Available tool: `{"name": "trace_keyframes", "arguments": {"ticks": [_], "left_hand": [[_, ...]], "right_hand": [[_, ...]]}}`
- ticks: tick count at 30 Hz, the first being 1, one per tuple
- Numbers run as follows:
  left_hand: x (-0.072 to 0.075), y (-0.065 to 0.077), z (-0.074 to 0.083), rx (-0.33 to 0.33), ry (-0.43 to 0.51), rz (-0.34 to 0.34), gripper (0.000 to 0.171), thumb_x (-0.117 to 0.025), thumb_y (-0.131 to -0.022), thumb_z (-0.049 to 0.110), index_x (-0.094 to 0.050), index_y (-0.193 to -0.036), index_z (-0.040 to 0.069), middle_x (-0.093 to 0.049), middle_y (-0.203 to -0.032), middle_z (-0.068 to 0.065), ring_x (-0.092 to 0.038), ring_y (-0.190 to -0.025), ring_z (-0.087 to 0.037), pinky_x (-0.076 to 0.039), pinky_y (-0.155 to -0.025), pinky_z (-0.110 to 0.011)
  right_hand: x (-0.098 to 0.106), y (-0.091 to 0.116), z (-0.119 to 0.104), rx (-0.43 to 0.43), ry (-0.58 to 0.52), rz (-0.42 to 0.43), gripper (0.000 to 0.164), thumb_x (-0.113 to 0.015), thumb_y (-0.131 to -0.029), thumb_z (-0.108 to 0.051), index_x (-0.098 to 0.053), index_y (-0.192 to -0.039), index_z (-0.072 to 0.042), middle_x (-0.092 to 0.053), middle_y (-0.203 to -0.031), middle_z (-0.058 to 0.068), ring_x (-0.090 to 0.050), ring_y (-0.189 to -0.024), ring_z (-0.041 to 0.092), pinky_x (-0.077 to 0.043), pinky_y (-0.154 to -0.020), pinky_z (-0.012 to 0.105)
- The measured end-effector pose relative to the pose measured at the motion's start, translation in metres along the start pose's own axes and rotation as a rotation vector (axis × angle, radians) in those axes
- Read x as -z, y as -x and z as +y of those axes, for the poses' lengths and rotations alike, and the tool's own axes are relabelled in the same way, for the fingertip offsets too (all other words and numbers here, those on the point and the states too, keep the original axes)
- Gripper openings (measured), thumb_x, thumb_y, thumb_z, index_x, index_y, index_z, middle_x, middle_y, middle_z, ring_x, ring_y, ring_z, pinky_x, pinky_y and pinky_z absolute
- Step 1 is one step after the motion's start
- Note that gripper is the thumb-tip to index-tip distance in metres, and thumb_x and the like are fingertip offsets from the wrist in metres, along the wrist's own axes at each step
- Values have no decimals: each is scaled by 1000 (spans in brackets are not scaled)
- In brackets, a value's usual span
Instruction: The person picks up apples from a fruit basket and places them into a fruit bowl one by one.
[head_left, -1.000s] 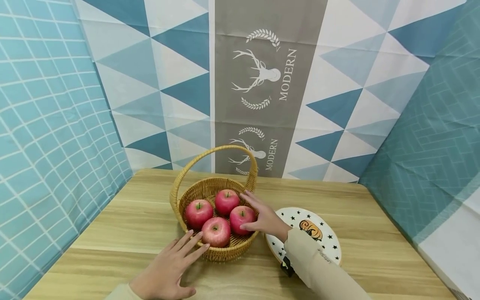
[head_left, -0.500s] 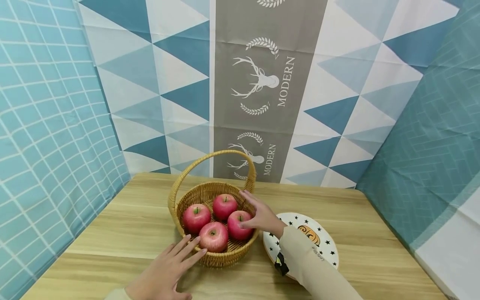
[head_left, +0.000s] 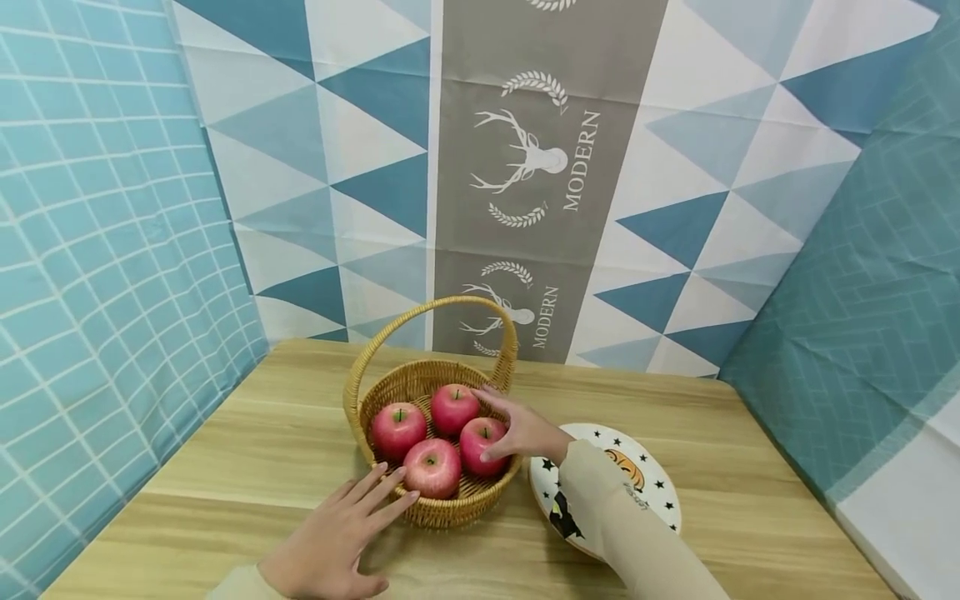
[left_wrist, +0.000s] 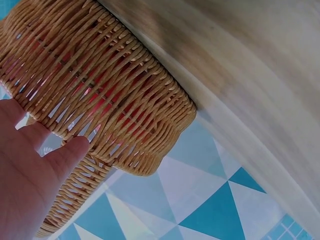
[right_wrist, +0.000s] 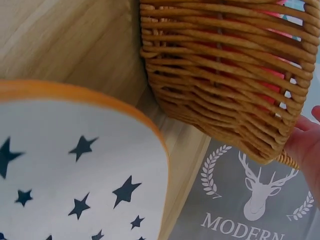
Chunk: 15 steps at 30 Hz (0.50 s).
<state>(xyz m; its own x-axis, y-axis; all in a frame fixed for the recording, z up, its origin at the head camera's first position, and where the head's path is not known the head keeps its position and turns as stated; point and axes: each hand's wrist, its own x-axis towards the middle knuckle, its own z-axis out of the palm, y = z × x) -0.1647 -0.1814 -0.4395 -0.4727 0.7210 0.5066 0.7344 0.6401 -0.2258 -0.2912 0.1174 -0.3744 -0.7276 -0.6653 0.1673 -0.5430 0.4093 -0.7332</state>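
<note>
Setup's a pale wood-grain desk (head_left: 225, 467), with a creased backdrop (head_left: 517, 225) of blue-and-white triangles plus a grey deer "MODERN" strip behind it, a light blue grid sheet (head_left: 112, 208) to the left and a teal sheet (head_left: 862, 275) to the right. Count: one basket (head_left: 450, 512), four apples (head_left: 432, 467) all sitting inside it, one plate (head_left: 656, 475), two hands. Basket's round tan wicker, loose weave, tall arched handle. Apples are glossy pinkish-red. Plate's round and white, orange edge, dark stars, pumpkin print. Left hand (head_left: 337, 529): fingers spread, tips at the near rim. Right hand (head_left: 525, 429): fingers spread over the rightmost apple; can't tell how firmly they touch.
</note>
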Motion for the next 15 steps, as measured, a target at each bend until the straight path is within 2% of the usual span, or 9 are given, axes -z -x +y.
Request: {"name": "trace_keyframes", "arguments": {"ticks": [1,3,5,8,10,15], "left_hand": [[0,0,0,1,0,-1,96,-77,-59,59,-50,-137,12,-48,-141,-17,-39,-131,-36,-47,-84,-52],[1,0,-1,4,3,-10,96,-78,-58,58,-49,-138,13,-47,-141,-17,-30,-138,-32,-47,-84,-53],[1,0,-1,5,0,-12,96,-78,-58,57,-49,-138,13,-47,-141,-16,-29,-138,-30,-47,-84,-53],[2,-1,-1,-2,1,-2,97,-80,-56,56,-49,-137,12,-48,-141,-17,-36,-134,-34,-47,-84,-53],[2,-2,-1,-9,1,5,98,-80,-55,56,-50,-137,12,-48,-140,-17,-44,-125,-38,-47,-84,-53],[2,-2,0,-1,-7,-23,94,-78,-59,58,-50,-137,13,-48,-140,-16,-45,-125,-37,-47,-84,-53]], "right_hand": [[0,0,1,3,6,-2,93,-83,-69,-13,-33,-148,-3,-22,-154,24,-18,-141,40,-19,-108,59],[1,-1,1,-1,12,-7,92,-83,-70,-13,-35,-148,-4,-24,-153,23,-19,-141,39,-20,-108,57],[2,-2,1,-6,33,-14,91,-83,-71,-14,-35,-148,-5,-26,-153,23,-21,-141,38,-21,-108,56],[5,-5,-1,-22,78,-25,91,-83,-70,-16,-36,-148,-6,-28,-151,24,-23,-140,39,-23,-108,54],[6,-7,-3,-24,114,-39,94,-84,-69,-17,-35,-148,-4,-29,-150,26,-26,-139,39,-24,-108,53],[4,-11,-6,0,169,-81,100,-86,-65,-14,-31,-148,1,-34,-148,26,-33,-136,39,-26,-109,49]]}}
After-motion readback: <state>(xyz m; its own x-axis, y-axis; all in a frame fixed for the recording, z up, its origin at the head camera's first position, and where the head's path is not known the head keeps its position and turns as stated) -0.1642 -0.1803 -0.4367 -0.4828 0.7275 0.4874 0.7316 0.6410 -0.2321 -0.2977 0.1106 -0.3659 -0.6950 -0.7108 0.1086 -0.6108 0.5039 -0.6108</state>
